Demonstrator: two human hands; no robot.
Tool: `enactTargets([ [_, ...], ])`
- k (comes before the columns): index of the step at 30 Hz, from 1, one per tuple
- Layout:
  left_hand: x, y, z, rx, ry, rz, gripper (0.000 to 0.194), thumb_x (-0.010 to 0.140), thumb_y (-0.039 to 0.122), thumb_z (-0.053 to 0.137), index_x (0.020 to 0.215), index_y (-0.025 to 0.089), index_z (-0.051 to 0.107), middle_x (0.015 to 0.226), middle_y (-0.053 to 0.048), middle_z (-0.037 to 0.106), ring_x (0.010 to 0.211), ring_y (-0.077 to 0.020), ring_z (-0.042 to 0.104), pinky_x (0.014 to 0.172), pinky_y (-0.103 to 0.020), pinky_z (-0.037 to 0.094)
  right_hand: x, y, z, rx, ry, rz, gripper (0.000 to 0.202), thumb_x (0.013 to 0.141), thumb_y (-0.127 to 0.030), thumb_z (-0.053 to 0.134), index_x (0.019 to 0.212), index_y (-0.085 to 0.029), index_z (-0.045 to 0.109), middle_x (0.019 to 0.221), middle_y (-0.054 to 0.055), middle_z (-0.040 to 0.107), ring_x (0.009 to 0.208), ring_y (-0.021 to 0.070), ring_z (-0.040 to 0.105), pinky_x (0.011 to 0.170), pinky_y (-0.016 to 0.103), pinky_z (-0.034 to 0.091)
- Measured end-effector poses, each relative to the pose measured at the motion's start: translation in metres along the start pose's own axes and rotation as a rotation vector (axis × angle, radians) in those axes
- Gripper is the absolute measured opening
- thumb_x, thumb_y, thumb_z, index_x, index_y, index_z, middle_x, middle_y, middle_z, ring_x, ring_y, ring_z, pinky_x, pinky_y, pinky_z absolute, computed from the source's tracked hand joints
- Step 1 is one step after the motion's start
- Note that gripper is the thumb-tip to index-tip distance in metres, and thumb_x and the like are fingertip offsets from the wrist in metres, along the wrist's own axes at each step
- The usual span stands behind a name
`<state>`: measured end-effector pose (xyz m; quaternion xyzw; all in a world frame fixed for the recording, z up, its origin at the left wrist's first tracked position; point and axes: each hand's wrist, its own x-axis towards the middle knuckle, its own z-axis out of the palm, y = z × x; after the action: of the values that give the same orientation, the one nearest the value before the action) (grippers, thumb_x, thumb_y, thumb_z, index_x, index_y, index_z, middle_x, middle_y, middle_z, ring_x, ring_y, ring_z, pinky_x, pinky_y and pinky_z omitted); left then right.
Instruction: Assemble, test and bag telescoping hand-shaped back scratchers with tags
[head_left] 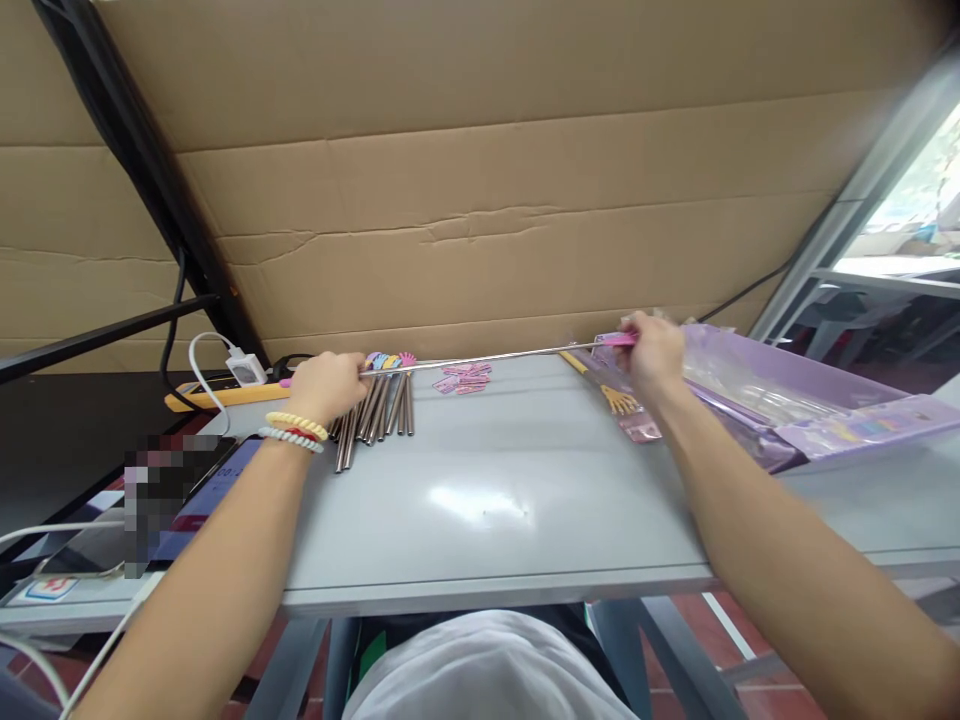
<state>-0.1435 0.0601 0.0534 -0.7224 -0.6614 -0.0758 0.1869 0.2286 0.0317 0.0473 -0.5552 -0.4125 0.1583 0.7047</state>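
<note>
A thin metal telescopic back scratcher (495,358) is drawn out long between my two hands, just above the table. My left hand (326,388) is closed around its left end. At the other end, my right hand (654,350) is closed around the pink tip. Beside my left hand lie several short back scratchers (384,400), with steel tubes pointing toward me and small coloured hand-shaped heads at the back. Small pink cards (463,378) lie between my hands. Below my right hand is a yellow hand-shaped back scratcher (619,400) with clear wrapping near it.
A purple box (795,370) with clear plastic packages stands on the right. Phones (202,500), white cables and a charger (246,367) lie on the left. A cardboard wall (480,230) closes the back, with a black metal frame (142,170) at left.
</note>
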Motion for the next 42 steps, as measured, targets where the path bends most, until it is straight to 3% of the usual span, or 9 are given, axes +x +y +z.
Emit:
enactTargets([
  [2,-0.010,0.028,-0.005,0.023,0.011,0.119,0.035,0.079,0.033,0.039,0.099,0.019,0.064,0.082,-0.014,0.068,0.080,-0.0316,0.064,0.063,-0.036,0.043,-0.035,0.002,0.024,-0.144,-0.291,-0.010,0.020,0.081,-0.030,0.048,0.065,-0.018,0.049,0.048,-0.002,0.051,0.039,0.0086,0.041,0.041,0.023,0.031],
  [5,-0.026,0.063,-0.009,0.021,-0.026,0.318,0.034,0.080,0.025,0.040,0.105,0.016,0.060,0.076,-0.014,0.067,0.074,-0.0293,0.065,0.062,-0.035,0.043,-0.090,0.004,0.053,-0.268,-0.877,-0.168,0.028,0.083,-0.041,0.049,0.068,-0.017,0.053,0.054,-0.001,0.055,0.049,0.0106,0.047,0.051,0.023,0.038],
  [8,-0.034,0.077,-0.008,0.013,-0.026,0.413,0.031,0.082,0.030,0.042,0.104,0.016,0.059,0.074,-0.013,0.066,0.069,-0.0295,0.064,0.061,-0.036,0.043,-0.114,0.009,0.064,-0.322,-1.012,-0.276,0.038,0.086,-0.048,0.043,0.070,-0.017,0.056,0.057,0.000,0.057,0.053,0.0109,0.047,0.055,0.024,0.037],
  [14,-0.032,0.074,0.000,-0.104,0.058,0.497,0.025,0.083,0.031,0.043,0.101,0.020,0.057,0.078,-0.007,0.068,0.072,-0.0271,0.064,0.060,-0.034,0.042,-0.085,0.014,0.054,-0.548,-1.084,-0.419,0.038,0.085,-0.052,0.044,0.078,-0.017,0.059,0.057,-0.002,0.051,0.053,0.0103,0.043,0.054,0.023,0.032],
  [19,-0.029,0.069,0.004,-0.142,0.050,0.506,0.020,0.081,0.033,0.045,0.088,0.021,0.060,0.076,-0.005,0.067,0.073,-0.0238,0.064,0.057,-0.029,0.039,-0.068,0.013,0.045,-0.731,-1.151,-0.475,0.031,0.080,-0.049,0.052,0.083,-0.019,0.060,0.061,-0.001,0.055,0.056,0.0120,0.046,0.053,0.023,0.031],
  [27,-0.026,0.058,0.007,-0.183,-0.078,0.469,0.039,0.084,0.053,0.040,0.085,0.021,0.062,0.074,-0.006,0.066,0.071,-0.0237,0.063,0.058,-0.029,0.041,-0.043,0.023,0.033,-0.898,-1.065,-0.455,0.017,0.076,-0.033,0.053,0.077,-0.018,0.061,0.067,0.003,0.061,0.060,0.0142,0.050,0.057,0.025,0.034],
  [36,-0.041,0.085,0.005,-0.203,-0.209,0.587,0.048,0.091,0.049,0.023,0.092,0.018,0.059,0.077,-0.012,0.066,0.072,-0.0286,0.064,0.061,-0.037,0.044,-0.057,0.019,0.037,-0.881,-1.043,-0.596,0.009,0.075,-0.023,0.052,0.074,-0.020,0.061,0.072,0.004,0.063,0.064,0.0156,0.051,0.060,0.027,0.037],
  [39,-0.042,0.088,0.009,-0.221,-0.230,0.577,0.048,0.092,0.047,0.020,0.097,0.017,0.056,0.079,-0.013,0.066,0.075,-0.0308,0.064,0.062,-0.039,0.045,-0.060,0.018,0.040,-0.785,-0.952,-0.739,0.010,0.076,-0.022,0.052,0.078,-0.019,0.062,0.081,0.007,0.063,0.078,0.0199,0.055,0.071,0.031,0.041],
  [42,-0.041,0.088,0.011,-0.223,-0.229,0.524,0.046,0.093,0.044,0.018,0.103,0.016,0.052,0.080,-0.014,0.066,0.077,-0.0315,0.065,0.063,-0.040,0.045,-0.062,0.010,0.040,-0.673,-0.689,-0.897,0.010,0.077,-0.022,0.053,0.080,-0.020,0.062,0.090,0.011,0.063,0.092,0.0245,0.055,0.081,0.037,0.042],
])
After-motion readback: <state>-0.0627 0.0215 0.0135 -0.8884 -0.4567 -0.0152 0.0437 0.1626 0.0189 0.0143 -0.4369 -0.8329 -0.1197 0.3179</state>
